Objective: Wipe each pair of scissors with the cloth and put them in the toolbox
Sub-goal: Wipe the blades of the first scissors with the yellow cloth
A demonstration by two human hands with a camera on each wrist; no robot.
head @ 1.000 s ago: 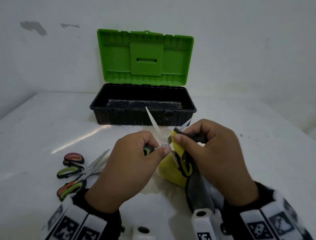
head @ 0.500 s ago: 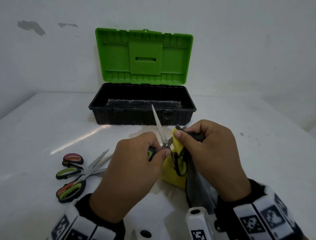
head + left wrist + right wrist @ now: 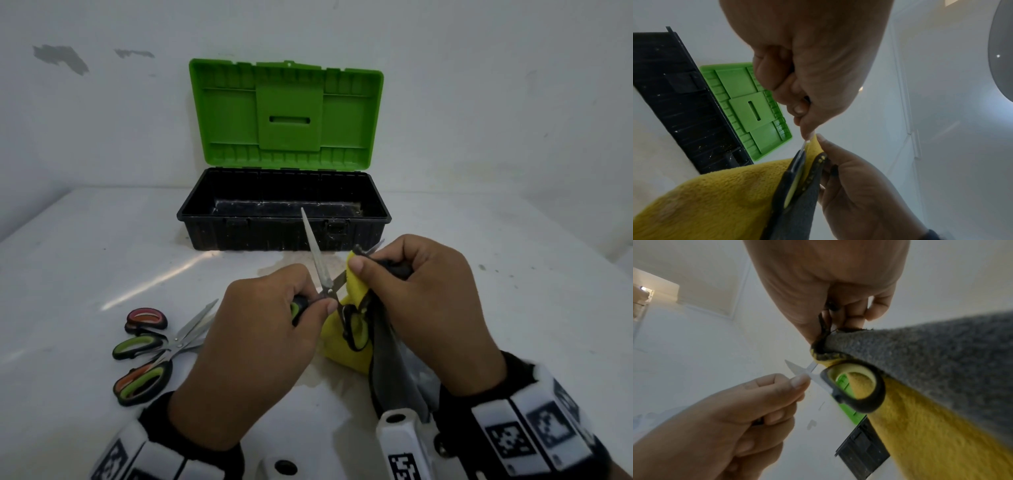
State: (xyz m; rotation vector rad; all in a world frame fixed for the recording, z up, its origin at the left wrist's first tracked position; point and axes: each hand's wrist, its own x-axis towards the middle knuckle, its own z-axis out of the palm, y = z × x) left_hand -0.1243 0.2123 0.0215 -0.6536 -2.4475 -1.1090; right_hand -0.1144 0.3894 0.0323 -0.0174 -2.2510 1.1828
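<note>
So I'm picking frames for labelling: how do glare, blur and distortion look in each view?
Head view: dim, with a bright glare streak on the glossy white table; the open black toolbox with green lid is sharp. Left wrist view: strong wide-angle bend, and the yellow-and-grey cloth is soft up close. Right wrist view: the left hand is blurry.

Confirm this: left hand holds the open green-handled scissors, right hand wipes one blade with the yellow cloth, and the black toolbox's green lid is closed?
Not quite: the green lid of the black toolbox stands open, as the head view shows. The rest holds: left hand, green-handled scissors, right hand, yellow cloth.
</note>
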